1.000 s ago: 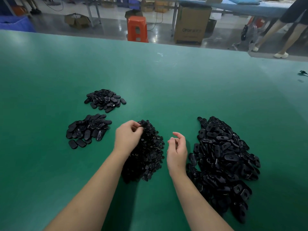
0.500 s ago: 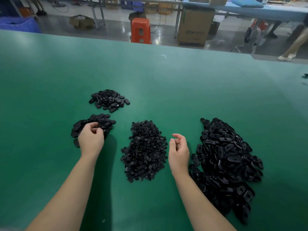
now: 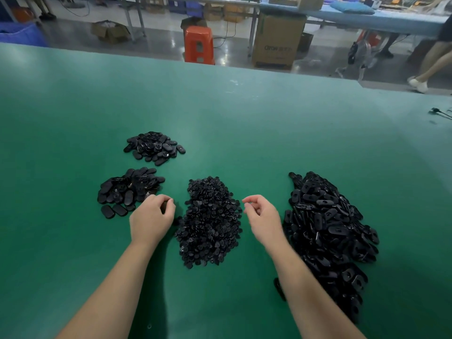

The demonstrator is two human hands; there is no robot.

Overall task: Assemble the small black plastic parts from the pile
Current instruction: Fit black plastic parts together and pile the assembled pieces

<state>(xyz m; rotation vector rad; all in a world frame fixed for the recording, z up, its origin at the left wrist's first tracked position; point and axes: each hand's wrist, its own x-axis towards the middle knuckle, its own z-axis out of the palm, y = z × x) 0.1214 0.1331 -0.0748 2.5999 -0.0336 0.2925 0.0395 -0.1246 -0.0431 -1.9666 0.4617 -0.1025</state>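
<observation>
Both bare forearms entered from the near edge of the green table (image 3: 244, 133) and reached forward. The left hand (image 3: 152, 217) lay knuckles-up between the near-left pile of oval parts (image 3: 129, 189) and the middle pile of small parts (image 3: 210, 221), its fingers curled under around something dark at the fingertips; it appeared to be gripping a small black part (image 3: 164, 206), though the hand hid most of it. The right hand (image 3: 263, 216) was raised just to the right of the middle pile, with fingers loosely curled and thumb and forefinger close together; whether it held anything could not be told, as the hand was blurred. The middle pile, made up of many tiny black pieces, sat between the two hands. To the right, a large pile of slotted black parts (image 3: 327, 231) ran from near the right forearm back toward the table's centre, the arm crossing in front of its near-left edge. Farther back on the left lay a second, smaller heap of oval parts (image 3: 154, 148), apart from the near-left one. At the far right edge of the table lay a small dark item (image 3: 437, 111), too small to identify. Beyond the table stood an orange stool (image 3: 198, 45), a cardboard box (image 3: 277, 40) and a blue-topped bench (image 3: 381, 20); a person's leg (image 3: 433, 62) showed at the far right.
</observation>
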